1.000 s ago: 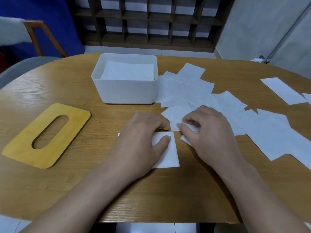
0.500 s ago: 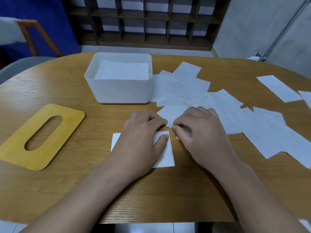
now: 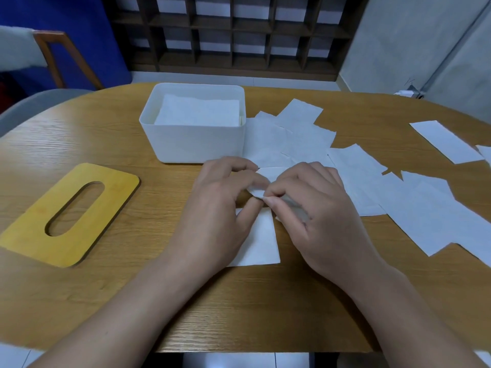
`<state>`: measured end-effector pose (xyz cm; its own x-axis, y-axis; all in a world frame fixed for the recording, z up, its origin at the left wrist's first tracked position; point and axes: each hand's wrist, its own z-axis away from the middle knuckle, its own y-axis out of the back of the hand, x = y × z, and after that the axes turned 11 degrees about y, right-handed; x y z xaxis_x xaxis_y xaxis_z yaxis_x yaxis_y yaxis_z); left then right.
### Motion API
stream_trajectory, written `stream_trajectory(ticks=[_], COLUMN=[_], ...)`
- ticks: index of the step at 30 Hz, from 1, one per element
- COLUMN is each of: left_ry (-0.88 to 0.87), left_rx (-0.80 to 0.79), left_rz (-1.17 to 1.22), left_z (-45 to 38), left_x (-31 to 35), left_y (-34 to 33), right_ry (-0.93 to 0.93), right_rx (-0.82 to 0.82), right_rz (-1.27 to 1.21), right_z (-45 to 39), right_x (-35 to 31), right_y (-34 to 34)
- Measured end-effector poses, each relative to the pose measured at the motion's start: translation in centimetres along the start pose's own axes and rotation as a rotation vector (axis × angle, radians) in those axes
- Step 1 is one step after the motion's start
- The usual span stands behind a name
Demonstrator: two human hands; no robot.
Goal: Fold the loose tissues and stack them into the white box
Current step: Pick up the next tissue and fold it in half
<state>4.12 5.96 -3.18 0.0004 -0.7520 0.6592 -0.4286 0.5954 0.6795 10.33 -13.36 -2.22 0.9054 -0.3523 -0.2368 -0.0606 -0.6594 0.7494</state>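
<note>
Both hands have lifted a tissue [image 3: 259, 193] edge since the earlier frame: left hand [image 3: 220, 208] and right hand [image 3: 316, 208] pinch it together. Its white sheet lies flat beneath them, largely hidden. Beyond the pinch, the white box [image 3: 196, 144] holds stacked tissues.

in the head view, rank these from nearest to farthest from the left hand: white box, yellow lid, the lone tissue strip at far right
Measured from the left hand:
1. white box: just beyond the fingertips, slightly to the left.
2. yellow lid: flat on the table, out to the left.
3. lone tissue strip: across the table at far right, past the right hand.
</note>
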Motion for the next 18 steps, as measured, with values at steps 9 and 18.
stream_trajectory(ticks=[9,18], left_ry=[0.183,0.459], left_rx=[0.004,-0.105], left_rz=[0.480,0.685], left_z=[-0.2,0.5], left_x=[0.8,-0.4], left_y=[2.3,2.6], right_ry=[-0.425,-0.722], right_rx=[0.144,0.182], right_rz=[-0.256,-0.921], right_z=[0.1,-1.3], right_x=[-0.3,-1.3], right_y=[1.2,1.2])
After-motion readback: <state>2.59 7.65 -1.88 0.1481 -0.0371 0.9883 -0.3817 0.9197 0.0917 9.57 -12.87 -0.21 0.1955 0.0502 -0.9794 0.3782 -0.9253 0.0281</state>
